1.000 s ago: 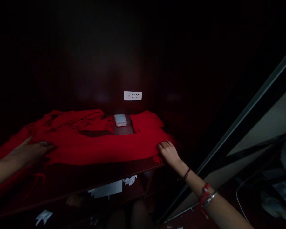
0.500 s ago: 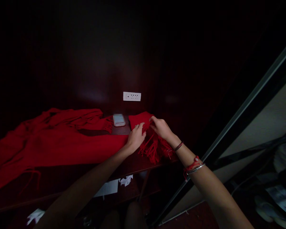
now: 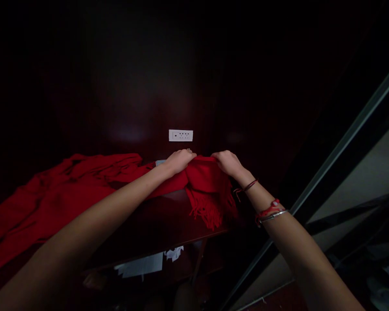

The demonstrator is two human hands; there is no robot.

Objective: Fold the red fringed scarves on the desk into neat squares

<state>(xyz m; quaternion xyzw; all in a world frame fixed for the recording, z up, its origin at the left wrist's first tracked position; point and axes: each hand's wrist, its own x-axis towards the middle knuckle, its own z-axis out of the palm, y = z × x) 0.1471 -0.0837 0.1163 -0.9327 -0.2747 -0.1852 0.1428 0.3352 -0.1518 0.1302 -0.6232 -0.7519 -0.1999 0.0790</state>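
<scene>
A red fringed scarf [image 3: 205, 179] is stretched between my two hands at its right end, with its tassels hanging down over the dark shelf [image 3: 162, 216]. My left hand [image 3: 180, 160] grips the scarf's upper edge on the left, fingers closed round the cloth. On the right, my right hand [image 3: 227, 162] pinches the same edge; its fingertips are partly hidden by the fabric. The rest of the red cloth spreads in loose folds to the left. Behind my left hand, only a corner of a small pale flat object [image 3: 160, 162] shows.
A white wall socket [image 3: 180, 135] sits on the dark back panel. Below the shelf lie white paper [image 3: 143, 265] and a crumpled white piece [image 3: 174, 254]. A metal-edged door frame [image 3: 346, 140] slants along the right side.
Both hands have raised the scarf's right end and drawn its edge straight between them. The cloth on the left has shifted back, baring more shelf front, and the pale object is now mostly covered.
</scene>
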